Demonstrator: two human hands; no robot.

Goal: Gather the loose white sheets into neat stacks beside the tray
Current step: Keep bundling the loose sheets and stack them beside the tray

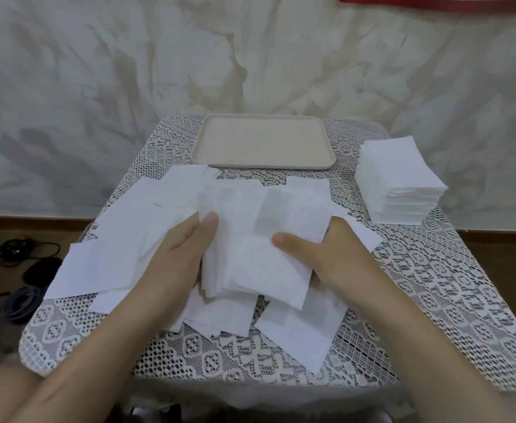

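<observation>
Head view: you look down on a small table [479, 355] covered by a white lace cloth [433, 285].
Left hand: your left hand [186, 251] grips the left edge of a bundle of sheets [250, 261]. The thumb is pressed on top and the fingers are hidden beneath.
Right hand: your right hand [339, 257] grips the bundle's right side the same way, with the thumb lying across the top sheet and the fingers out of sight below.
Bundle of sheets: it is held between both hands over the middle of the table. Its edges are uneven and fanned.
Loose sheets: more loose sheets [110, 257] lie overlapping on the cloth, spread left of, behind and beneath your hands.
Stack: a tall, squared stack [400, 181] of white sheets stands at the table's right edge, near the tray's right end but apart from it.
Tray: a pale beige tray [262, 141] sits at the far edge, just behind the loose sheets.
Floor: dark cables [15, 248] lie on the floor to the left of the table.
</observation>
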